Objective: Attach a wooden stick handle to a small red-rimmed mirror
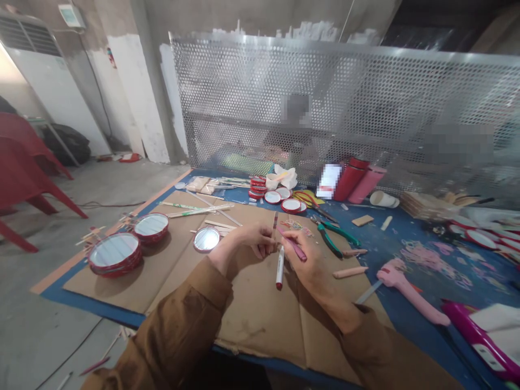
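From where I look down, my left hand [254,242] pinches a white stick with a red end [279,269] upright between thumb and fingers, while my right hand [306,261] pinches a pink stick [298,250] slanting toward it; the sticks are close, but I cannot tell if they touch. Both hands hover over a folded cardboard sheet [260,319] on a blue table [406,287]. A round mirror [206,239] lies near my left hand, green-handled pliers [331,238] lie near my right, and red-rimmed mirrors [115,254] sit well left.
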Tool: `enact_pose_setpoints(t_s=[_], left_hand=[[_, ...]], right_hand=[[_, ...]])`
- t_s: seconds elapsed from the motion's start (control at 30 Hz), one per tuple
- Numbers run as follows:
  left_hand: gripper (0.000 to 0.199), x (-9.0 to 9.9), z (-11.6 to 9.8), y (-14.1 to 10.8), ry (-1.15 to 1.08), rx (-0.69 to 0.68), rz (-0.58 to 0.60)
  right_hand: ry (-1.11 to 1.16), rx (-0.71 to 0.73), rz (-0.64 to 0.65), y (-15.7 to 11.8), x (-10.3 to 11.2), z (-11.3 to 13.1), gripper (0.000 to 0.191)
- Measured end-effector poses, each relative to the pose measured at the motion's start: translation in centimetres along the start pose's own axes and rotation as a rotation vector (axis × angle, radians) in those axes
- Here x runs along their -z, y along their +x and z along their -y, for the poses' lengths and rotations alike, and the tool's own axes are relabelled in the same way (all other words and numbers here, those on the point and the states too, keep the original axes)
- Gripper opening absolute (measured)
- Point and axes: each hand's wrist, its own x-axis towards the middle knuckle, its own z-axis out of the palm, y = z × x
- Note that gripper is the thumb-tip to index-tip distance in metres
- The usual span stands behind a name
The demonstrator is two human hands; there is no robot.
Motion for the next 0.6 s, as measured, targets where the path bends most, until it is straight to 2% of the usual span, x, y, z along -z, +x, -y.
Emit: enact_pose_setpoints(t_s=[0.33, 0.6], left_hand=[[0.022, 0.0, 0.2, 0.1, -0.031, 0.019, -0.002], [0.020, -0.2, -0.8, -0.4, -0.030, 0.024, -0.013]], right_hand=[[-0.008, 0.011, 0.026, 0.1, 0.1, 0.4, 0.009], [0.024, -0.027, 0.006, 0.1, 0.2, 0.5, 0.010]])
